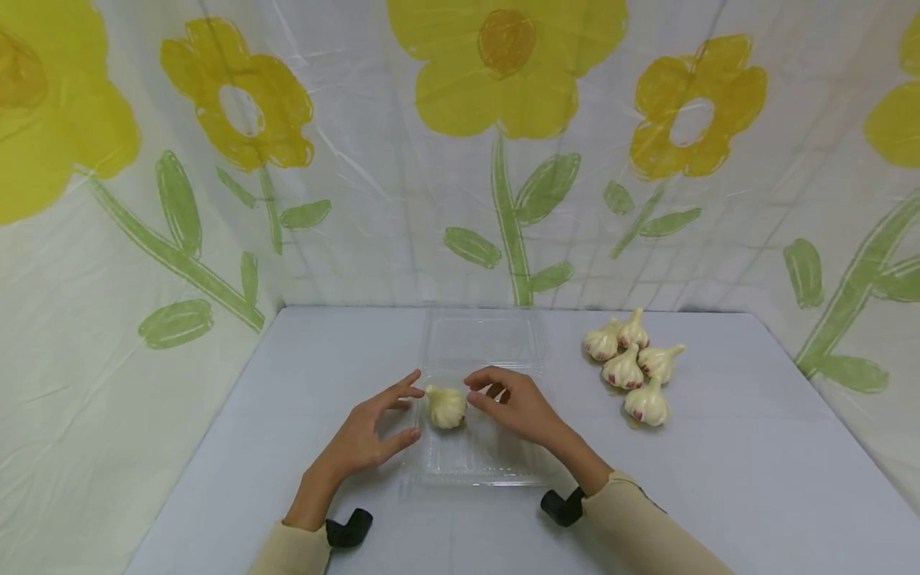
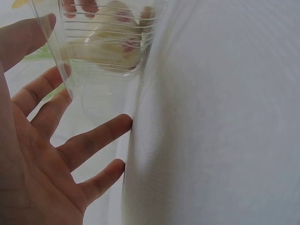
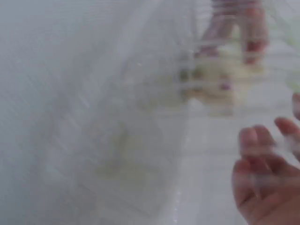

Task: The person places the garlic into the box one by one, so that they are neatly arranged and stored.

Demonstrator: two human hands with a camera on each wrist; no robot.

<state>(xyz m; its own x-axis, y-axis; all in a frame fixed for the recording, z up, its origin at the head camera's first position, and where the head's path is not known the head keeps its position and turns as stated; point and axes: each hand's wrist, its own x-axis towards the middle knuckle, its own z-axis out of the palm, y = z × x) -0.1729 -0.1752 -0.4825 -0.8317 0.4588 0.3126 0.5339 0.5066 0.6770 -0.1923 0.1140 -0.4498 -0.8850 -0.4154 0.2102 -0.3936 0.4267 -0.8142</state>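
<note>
A garlic bulb [image 1: 446, 408] lies in the left part of a clear plastic clamshell box [image 1: 489, 467], whose lid [image 1: 483, 339] is folded back away from me. At the box's left rim is my left hand [image 1: 366, 431], its fingers spread and holding nothing. In the left wrist view, that hand [image 2: 51, 145] has fingertips at the clear rim, and the bulb [image 2: 110, 44] shows through the ribbed wall. Just right of the bulb hovers my right hand [image 1: 516, 406], fingers loosely bent with nothing between them. The right wrist view is blurred, with the right hand [image 3: 272, 183] at its right edge.
Several more garlic bulbs [image 1: 624, 369] sit grouped on the white table [image 1: 733, 463], to the right of the box. A flower-printed sheet [image 1: 374, 224] hangs behind the table. Black wrist mounts [image 1: 349, 529] are by both sleeves.
</note>
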